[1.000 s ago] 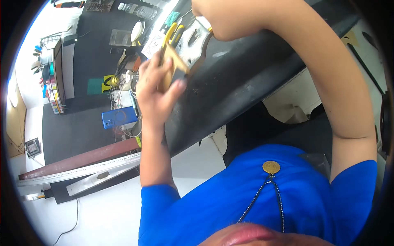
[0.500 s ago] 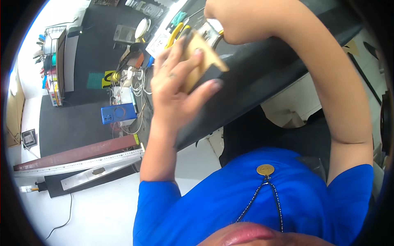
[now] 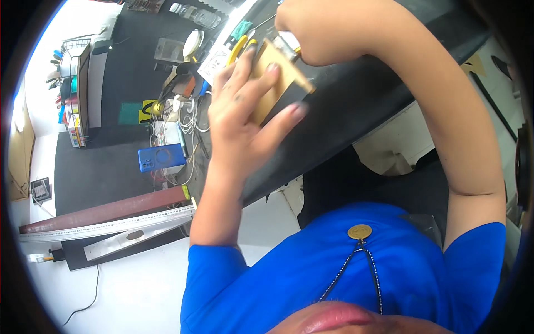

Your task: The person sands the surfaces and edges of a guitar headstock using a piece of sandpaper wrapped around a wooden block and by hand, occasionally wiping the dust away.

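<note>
My left hand [image 3: 242, 117] lies over a tan board-like piece [image 3: 275, 67] with a straight raised edge. Its index and middle fingers reach across the tan face, and the thumb is at the dark near side. Yellow-handled pliers [image 3: 238, 49] lie just beyond the fingertips. At the top, my right hand [image 3: 311, 28] is closed in a fist with the wrist bent. Its fingers are turned away, so whatever they hold is hidden. A small pale metallic thing [image 3: 288, 44] shows below that fist, beside the tan piece.
A blue phone [image 3: 161, 157] lies near tangled white cables [image 3: 189, 117] on the dark table. Left stands a rack of supplies [image 3: 75, 92]. A long ruler [image 3: 111, 224] and a brown bar [image 3: 105, 209] lie lower left. A clear bottle [image 3: 194, 15] is at the back.
The tan piece has shifted and turned slightly under my left hand, which moved a little to the right. My right fist stays almost in place.
</note>
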Available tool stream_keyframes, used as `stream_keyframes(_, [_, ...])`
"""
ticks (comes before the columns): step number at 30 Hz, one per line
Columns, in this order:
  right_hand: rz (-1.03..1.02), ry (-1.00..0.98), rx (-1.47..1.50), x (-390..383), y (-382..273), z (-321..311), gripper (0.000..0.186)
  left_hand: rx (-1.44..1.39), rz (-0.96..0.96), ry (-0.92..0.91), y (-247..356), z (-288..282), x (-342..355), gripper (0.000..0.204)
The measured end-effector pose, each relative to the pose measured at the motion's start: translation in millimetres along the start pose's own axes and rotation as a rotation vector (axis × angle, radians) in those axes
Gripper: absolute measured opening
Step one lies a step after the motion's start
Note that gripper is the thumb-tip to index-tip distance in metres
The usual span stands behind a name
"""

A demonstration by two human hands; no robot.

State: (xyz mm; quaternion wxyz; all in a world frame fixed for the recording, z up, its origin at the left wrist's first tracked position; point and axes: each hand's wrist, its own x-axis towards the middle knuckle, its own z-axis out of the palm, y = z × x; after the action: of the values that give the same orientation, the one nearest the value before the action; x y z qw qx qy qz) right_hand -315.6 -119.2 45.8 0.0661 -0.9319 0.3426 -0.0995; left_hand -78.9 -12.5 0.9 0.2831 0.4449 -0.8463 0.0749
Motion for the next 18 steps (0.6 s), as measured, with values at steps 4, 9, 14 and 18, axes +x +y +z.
stream_keyframes(4, [-0.014, -0.062, 0.029, 5.9, -5.0, -4.2, 0.026, -0.097, -0.156, -0.019, -20.9, -9.5, -4.6, 0.058])
stream_keyframes(9, [-0.033, -0.013, -0.009, -1.8, -2.3, -5.6, 0.025, -0.063, -0.045, -0.013, -8.1, -4.7, -10.2, 0.059])
stream_keyframes(14, [-0.009, -0.072, -0.005, 2.8, -4.9, -3.3, 0.024, -0.234, -0.053, -0.041, -19.5, -0.8, 12.5, 0.06])
stream_keyframes(18, [-0.04, -0.015, -0.034, 3.8, -2.8, -1.3, 0.026, -0.162, 0.083, -0.022, -19.3, -2.2, 8.5, 0.059])
